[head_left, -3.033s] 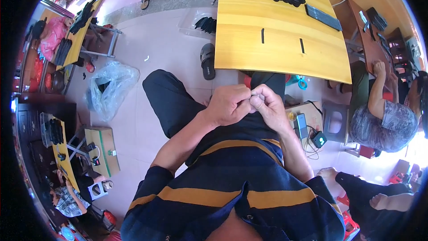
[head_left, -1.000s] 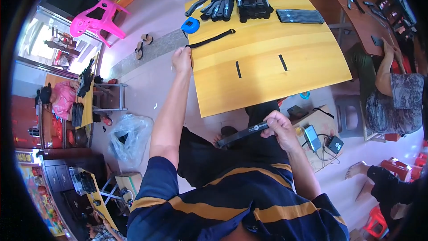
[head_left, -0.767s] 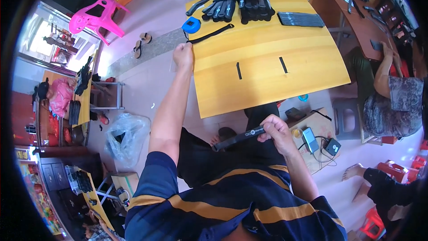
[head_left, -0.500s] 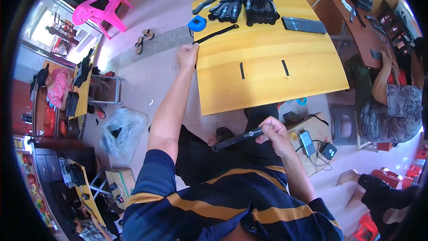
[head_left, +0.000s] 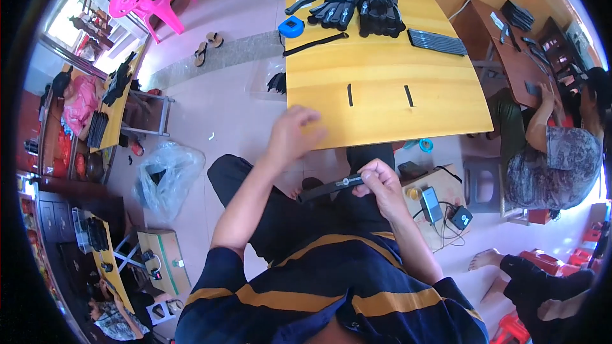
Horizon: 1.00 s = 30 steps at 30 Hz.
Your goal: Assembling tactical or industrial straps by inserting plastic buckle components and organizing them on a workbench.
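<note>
In my right hand a black strap with pale printing is pinched between thumb and fingers, its free end pointing left above my lap. My left hand is near the front left corner of the yellow table, blurred by motion, with fingers apart and nothing visible in them. Along the table's left edge lies a single black strap. Two short black strips mark the tabletop. Toward the back are bundles of black straps and a flat row of dark strips.
A blue tape measure sits at the table's back left. Beside the table's left edge, a clear container holds black pieces. At right, a cardboard box carries a phone-like device and cables. A co-worker sits beyond.
My left hand has come off the table's left edge and moved down and right toward my lap. The strap in my right hand has shifted slightly left and up.
</note>
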Available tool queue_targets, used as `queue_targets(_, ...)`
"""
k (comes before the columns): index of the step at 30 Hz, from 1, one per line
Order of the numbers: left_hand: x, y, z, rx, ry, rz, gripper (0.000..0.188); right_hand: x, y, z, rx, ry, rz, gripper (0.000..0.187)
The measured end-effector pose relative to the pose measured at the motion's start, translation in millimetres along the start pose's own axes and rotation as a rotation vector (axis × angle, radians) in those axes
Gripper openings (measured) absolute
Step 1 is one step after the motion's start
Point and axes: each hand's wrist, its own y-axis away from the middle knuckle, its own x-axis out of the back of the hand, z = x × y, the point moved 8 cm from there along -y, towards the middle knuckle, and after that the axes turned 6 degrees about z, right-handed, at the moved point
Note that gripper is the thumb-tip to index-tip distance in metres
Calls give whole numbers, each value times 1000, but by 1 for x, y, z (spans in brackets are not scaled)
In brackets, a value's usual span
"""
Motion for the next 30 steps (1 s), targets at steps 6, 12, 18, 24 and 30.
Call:
queue_targets(6,-10,77,82,147,45,-272,28,-28,-4,-17,49,72,-77,16)
queue_targets(12,-7,88,83,72,83,-235,24,-42,8,-25,96,-33,-136,9)
queue_targets(18,-16,94,86,288,425,-279,13,-33,15,-36,239,353,-127,18)
queue_targets(24,-6,94,85,255,253,-236,6,-56,33,-79,616,832,-117,27)
queue_targets(30,-9,94,84,184,183,-263,5,-63,39,-82,655,988,-153,27)
